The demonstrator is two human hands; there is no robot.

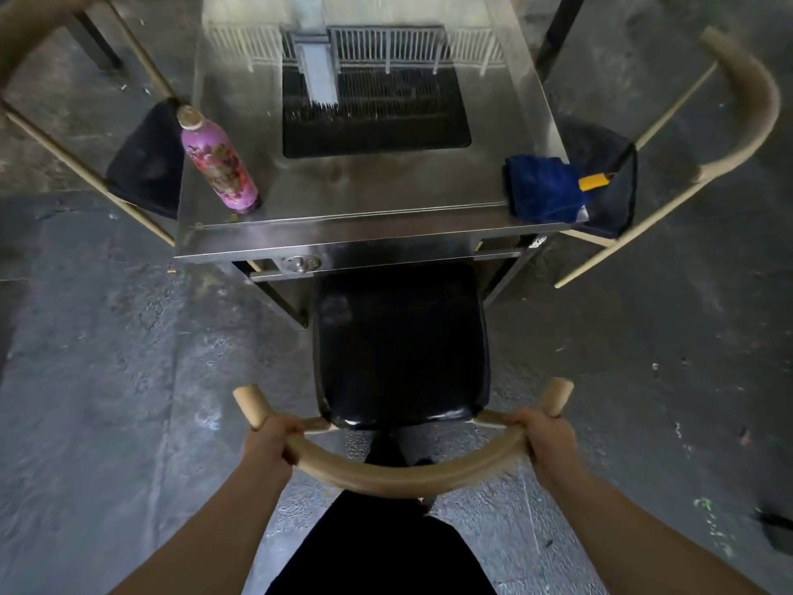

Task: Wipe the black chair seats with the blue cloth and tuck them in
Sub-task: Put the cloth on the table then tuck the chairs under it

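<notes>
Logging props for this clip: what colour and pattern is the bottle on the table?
Pink-purple with a floral print, seen in the head view: bottle.

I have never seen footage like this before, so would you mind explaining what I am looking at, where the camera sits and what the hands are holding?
There is no machine here. A person wears a wide-angle camera on the head, so the single picture looks forward and down at their own arms. The left hand and the right hand each grip the curved wooden backrest of a chair, fingers curled round it. The chair's black seat sits partly under a shiny metal table. On the table stand a pink bottle at the left and a folded blue cloth at the right edge, with a small yellow object beside the cloth. Two more chairs with black seats sit at the table's left and right sides.
</notes>
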